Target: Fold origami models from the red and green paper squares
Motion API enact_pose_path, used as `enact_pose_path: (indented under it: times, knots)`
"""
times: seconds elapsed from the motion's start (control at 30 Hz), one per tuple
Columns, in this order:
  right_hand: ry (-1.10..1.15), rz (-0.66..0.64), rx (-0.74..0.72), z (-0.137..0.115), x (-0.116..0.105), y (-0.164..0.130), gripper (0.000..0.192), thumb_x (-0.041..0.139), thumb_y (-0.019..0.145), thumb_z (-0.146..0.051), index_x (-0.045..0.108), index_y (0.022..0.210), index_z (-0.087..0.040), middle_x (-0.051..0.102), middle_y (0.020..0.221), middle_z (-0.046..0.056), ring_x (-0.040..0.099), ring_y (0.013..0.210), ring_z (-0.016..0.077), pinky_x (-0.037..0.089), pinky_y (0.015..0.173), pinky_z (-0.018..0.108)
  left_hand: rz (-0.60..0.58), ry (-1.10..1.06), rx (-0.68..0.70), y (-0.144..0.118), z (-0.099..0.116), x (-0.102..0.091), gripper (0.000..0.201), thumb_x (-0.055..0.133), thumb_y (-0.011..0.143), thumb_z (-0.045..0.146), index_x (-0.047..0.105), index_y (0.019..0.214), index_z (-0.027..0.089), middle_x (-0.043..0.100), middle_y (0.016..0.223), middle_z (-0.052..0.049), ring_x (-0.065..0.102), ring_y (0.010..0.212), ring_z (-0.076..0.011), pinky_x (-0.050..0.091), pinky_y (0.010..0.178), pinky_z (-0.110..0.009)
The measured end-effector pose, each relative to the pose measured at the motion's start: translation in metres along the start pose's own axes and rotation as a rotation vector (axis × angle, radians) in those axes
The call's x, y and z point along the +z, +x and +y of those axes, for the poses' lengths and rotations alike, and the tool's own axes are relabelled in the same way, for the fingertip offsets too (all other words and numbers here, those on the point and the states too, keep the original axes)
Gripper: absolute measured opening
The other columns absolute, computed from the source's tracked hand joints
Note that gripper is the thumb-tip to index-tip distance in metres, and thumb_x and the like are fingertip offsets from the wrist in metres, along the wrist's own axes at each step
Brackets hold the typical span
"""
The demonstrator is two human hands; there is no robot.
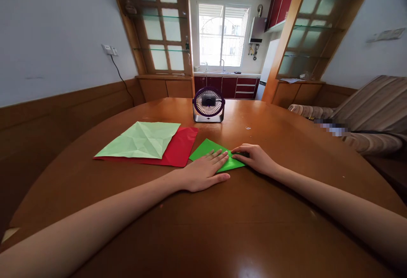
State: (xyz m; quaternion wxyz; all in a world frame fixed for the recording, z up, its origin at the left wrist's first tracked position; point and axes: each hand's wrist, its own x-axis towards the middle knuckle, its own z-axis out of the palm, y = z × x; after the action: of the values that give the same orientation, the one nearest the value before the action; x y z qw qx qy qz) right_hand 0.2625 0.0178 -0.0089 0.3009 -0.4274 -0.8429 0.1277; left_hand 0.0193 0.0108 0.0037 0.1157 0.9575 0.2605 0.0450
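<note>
Green paper [208, 148]: folded, flat on the table, just right of the red sheet, in front of the fan
Left hand [203, 172]: palm down on the paper's near edge; fingers straight and close together, thumb out to the side on the wood
Right hand [254, 158]: at the paper's right corner; fingertips bunched, pressing it down
Red sheet [179, 148]: flat, partly under the pale green sheet [143, 140]
Fan [208, 104]: upright, farther back
Table [238, 227]: round, brown, glossy
</note>
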Motion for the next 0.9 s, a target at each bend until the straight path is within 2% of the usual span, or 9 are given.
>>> enact_pose_path:
  times: [0.27, 0.47, 0.67, 0.8, 0.9]
  knots:
    - [-0.028, -0.018, -0.001, 0.0, 0.0, 0.001, 0.025, 0.056, 0.092, -0.036, 0.071, 0.101, -0.02, 0.071, 0.096, 0.007, 0.065, 0.087, 0.0201, 0.05, 0.079, 0.033, -0.002, 0.005, -0.003, 0.0, 0.0, 0.001, 0.073, 0.02, 0.096, 0.061, 0.018, 0.152, 0.014, 0.012, 0.158, -0.011, 0.007, 0.147, -0.0254, 0.011, 0.119, -0.043]
    - [-0.145, -0.037, -0.021, 0.001, 0.0, 0.0, 0.027, 0.053, 0.094, -0.037, 0.07, 0.104, -0.02, 0.069, 0.096, 0.007, 0.064, 0.086, 0.0204, 0.049, 0.078, 0.033, 0.017, -0.019, -0.007, 0.0, -0.002, 0.002, 0.071, 0.022, 0.097, 0.06, 0.021, 0.152, 0.015, 0.014, 0.158, -0.01, 0.009, 0.147, -0.0248, 0.012, 0.119, -0.043]
    - [-0.306, -0.041, -0.048, -0.002, 0.002, -0.003, 0.029, 0.047, 0.096, -0.038, 0.068, 0.108, -0.022, 0.063, 0.092, 0.007, 0.062, 0.08, 0.0189, 0.048, 0.072, 0.03, 0.124, -0.175, -0.032, 0.006, -0.009, 0.002, 0.055, 0.019, 0.102, 0.047, 0.042, 0.143, 0.02, 0.035, 0.152, -0.005, 0.027, 0.143, -0.017, 0.022, 0.118, -0.036]
    - [-0.371, -0.023, -0.079, -0.004, 0.002, -0.004, 0.027, 0.047, 0.096, -0.035, 0.069, 0.105, -0.022, 0.06, 0.091, 0.008, 0.06, 0.084, 0.0206, 0.047, 0.074, 0.031, 0.192, -0.191, -0.003, 0.012, -0.012, 0.0, 0.044, 0.034, 0.1, 0.043, 0.058, 0.13, 0.02, 0.048, 0.144, -0.007, 0.043, 0.134, -0.0189, 0.032, 0.112, -0.036]
    - [-0.374, -0.02, -0.091, -0.004, 0.002, -0.004, 0.026, 0.047, 0.096, -0.035, 0.068, 0.104, -0.022, 0.059, 0.092, 0.008, 0.059, 0.085, 0.0203, 0.047, 0.075, 0.032, 0.216, -0.163, 0.0, 0.013, -0.013, -0.001, 0.039, 0.044, 0.098, 0.04, 0.061, 0.127, 0.019, 0.053, 0.139, -0.008, 0.048, 0.129, -0.0209, 0.036, 0.109, -0.037]
